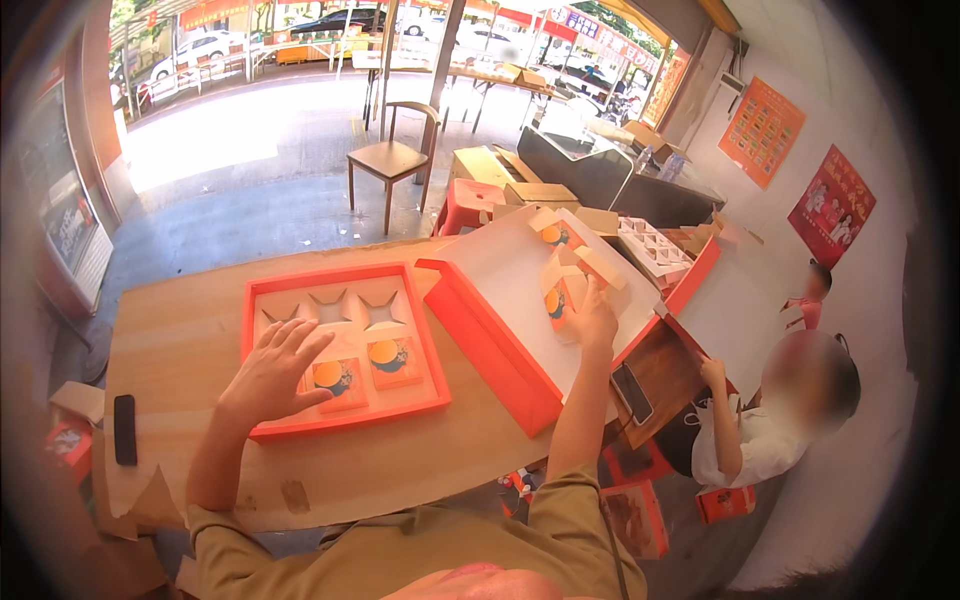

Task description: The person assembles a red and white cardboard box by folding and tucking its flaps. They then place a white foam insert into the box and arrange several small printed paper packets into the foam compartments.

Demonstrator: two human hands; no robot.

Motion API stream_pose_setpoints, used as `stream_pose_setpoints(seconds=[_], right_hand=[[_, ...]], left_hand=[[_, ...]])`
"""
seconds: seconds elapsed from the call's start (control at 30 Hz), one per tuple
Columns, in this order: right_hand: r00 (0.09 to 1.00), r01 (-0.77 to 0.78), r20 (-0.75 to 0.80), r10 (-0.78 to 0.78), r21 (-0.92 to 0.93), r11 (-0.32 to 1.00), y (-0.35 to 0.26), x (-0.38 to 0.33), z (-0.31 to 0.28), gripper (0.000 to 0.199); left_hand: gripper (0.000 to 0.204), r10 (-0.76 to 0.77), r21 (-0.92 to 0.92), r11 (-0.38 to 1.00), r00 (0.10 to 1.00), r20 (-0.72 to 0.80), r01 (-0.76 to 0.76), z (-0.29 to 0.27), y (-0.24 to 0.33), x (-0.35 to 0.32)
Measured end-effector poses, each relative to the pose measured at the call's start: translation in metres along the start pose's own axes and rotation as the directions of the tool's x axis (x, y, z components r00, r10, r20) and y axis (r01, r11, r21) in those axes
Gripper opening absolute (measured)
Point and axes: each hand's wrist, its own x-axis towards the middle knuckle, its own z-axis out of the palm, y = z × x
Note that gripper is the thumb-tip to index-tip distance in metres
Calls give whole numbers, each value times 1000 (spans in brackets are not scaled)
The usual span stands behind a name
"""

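Observation:
My left hand point(272, 375) is spread open over the near left of a shallow red box point(432, 355) on the table. That box has a cardboard insert with square openings. Two small orange cartons point(393, 360) with a round yellow and dark blue design sit in its near openings; my hand covers part of the near row. My right hand point(592, 322) reaches into a large red-edged box lid point(500, 275) with a pale inside, its fingers closed about a small orange carton point(556, 303) in a loose pile. Some fingertips are hidden among the cartons.
A black phone point(632, 392) lies right of the lid. Beside it a person point(775, 430) in white sits close to the table. White dividers point(655, 250) and open cardboard boxes stand beyond the lid. A wooden chair point(390, 160) and red stool point(468, 205) are past the far edge.

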Motion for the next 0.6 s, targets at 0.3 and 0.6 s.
stream_pose_setpoints(seconds=[0.3,0.6], right_hand=[[858,513,-397,-325,694,505,-132,-69,-67,86],[502,159,-174,-847,981,-107,-254,-129,-25,97]], left_hand=[[82,107,-205,962,942,-318,-178,-44,47,23],[69,-314,-769,603,823,-474,-213,16,15,40]])
